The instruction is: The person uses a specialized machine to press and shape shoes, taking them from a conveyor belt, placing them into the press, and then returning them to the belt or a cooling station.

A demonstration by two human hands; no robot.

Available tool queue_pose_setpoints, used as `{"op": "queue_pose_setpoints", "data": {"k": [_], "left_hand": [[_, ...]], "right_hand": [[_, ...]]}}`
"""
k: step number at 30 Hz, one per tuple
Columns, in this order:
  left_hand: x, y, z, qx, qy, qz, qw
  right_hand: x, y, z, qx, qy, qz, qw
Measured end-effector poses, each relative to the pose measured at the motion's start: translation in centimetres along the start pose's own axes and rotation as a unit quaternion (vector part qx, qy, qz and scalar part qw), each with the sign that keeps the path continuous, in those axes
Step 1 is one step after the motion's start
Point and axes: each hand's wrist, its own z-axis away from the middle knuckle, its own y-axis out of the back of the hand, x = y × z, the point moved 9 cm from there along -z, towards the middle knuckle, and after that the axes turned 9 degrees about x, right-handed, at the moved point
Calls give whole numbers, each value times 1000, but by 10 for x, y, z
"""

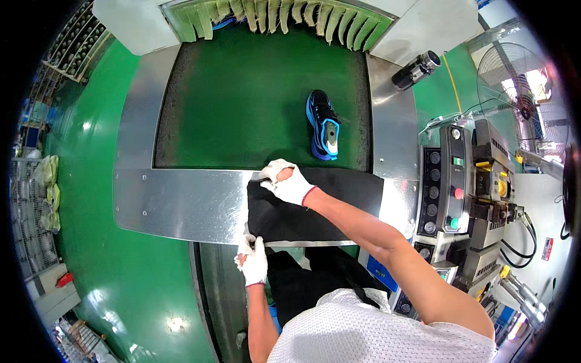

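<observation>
A black cloth (315,212) lies flat on the right part of the metal ledge in front of me. My right hand (287,181), in a white glove with bare fingertips, is closed at the cloth's far left corner. At the near left corner, my left hand (252,261), gloved the same way, has its fingers pinched on the edge. Beyond the cloth, a black and blue sneaker (322,124) sits on the green conveyor belt (254,103), toe pointing away, with a grey-green last showing in its opening.
Pale green curtain strips (278,17) hang over the belt's far end. A dark bottle (416,71) lies on the right metal rim (393,121). To the right stand a control panel (455,181) with buttons and gauges, and a fan (521,91). The metal ledge (187,199) continues left.
</observation>
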Motion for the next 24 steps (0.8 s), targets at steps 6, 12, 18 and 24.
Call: {"op": "queue_pose_setpoints", "data": {"k": [6,12,18,24], "left_hand": [[-48,16,-18,72,-19,-50,996],[-86,52,-58,61,14,60,996],[-130,151,-146,108,69,36,991],[-159,249,-248,184,10,23,983]], "right_hand": [[-39,-7,-19,-37,61,12,997],[-47,-82,-54,-92,84,9,992],[-166,-136,-142,-58,146,4,988],[-265,-198,-232,9,204,11,979]]}}
